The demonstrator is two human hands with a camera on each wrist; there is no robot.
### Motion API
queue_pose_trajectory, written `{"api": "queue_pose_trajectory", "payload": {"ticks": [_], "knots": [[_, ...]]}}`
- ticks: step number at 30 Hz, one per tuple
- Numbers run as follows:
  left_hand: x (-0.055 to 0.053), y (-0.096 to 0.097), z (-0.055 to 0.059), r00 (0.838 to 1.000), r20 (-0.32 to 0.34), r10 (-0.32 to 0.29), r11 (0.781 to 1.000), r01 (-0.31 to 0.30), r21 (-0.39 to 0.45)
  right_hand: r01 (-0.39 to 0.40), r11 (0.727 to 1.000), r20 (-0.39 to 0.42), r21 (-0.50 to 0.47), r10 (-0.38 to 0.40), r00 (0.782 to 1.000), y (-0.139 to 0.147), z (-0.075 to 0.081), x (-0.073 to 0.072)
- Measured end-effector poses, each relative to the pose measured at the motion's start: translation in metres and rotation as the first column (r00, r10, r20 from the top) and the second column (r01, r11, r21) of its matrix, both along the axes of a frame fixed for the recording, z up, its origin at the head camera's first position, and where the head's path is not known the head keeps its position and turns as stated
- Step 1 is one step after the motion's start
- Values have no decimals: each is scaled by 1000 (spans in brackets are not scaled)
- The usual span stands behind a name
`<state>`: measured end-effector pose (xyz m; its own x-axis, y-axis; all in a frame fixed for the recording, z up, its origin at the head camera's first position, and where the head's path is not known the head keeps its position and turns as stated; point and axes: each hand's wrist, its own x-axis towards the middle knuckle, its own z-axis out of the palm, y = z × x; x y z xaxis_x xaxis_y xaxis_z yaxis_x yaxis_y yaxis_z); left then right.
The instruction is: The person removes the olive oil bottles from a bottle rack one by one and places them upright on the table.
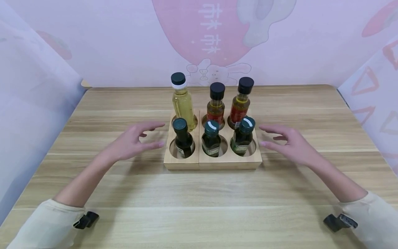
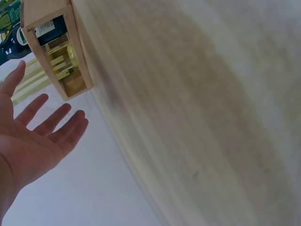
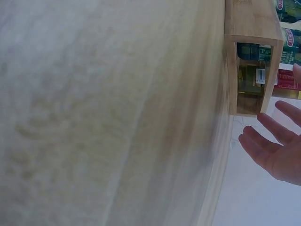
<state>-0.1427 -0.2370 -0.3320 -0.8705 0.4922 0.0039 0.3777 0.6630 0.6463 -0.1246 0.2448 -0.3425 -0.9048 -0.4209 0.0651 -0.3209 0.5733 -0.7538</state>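
Observation:
My left hand (image 1: 135, 141) has its fingers extended at the left end of a wooden bottle rack (image 1: 230, 165), thumb and fingertips very near its side; I cannot tell if they touch. At the opposite end, my right hand (image 1: 287, 143) is likewise spread, with nothing in its grasp. The rack's back row holds a tall bottle of pale yellow liquid (image 1: 183, 105) and two black-capped bottles with red labels, one in the middle (image 1: 215, 110) and one at right (image 1: 239, 109). In front stand a slim dark bottle (image 1: 184, 140) and two green-capped bottles, middle (image 1: 211, 140) and right (image 1: 242, 138).
The rack consists of a narrow and a wider block set side by side on a wood-grain table (image 1: 211, 214). A pale printed backdrop (image 1: 124, 41) rises behind the table and along both sides. The rack's ends are open frames in the wrist views.

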Motion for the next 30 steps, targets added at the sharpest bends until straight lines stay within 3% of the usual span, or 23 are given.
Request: {"api": "queue_pose_trajectory", "payload": {"ticks": [5, 10, 15, 18, 23, 30], "knots": [[-2, 3, -9, 995, 97, -8, 993, -3, 118, 20, 1000, 12, -14, -20, 1000, -2, 4, 2], [-3, 8, -13, 981, 194, -16, 970, -32, 243, 28, 999, 24, -18, -27, 999, -3, 6, 3], [-3, 14, -14, 945, 327, 8, 936, -122, 331, 40, 999, 26, -25, -39, 999, -3, 8, 3], [-4, 16, -15, 922, 386, 22, 925, -165, 343, 46, 998, 14, -44, -46, 999, -4, 10, 2], [-6, 19, -16, 901, 432, 42, 925, -198, 323, 43, 996, -14, -80, -44, 999, -8, 15, 1], [-12, 18, -17, 876, 481, 31, 920, -213, 329, 60, 994, 18, -96, -59, 998, -13, 24, 1]]}}
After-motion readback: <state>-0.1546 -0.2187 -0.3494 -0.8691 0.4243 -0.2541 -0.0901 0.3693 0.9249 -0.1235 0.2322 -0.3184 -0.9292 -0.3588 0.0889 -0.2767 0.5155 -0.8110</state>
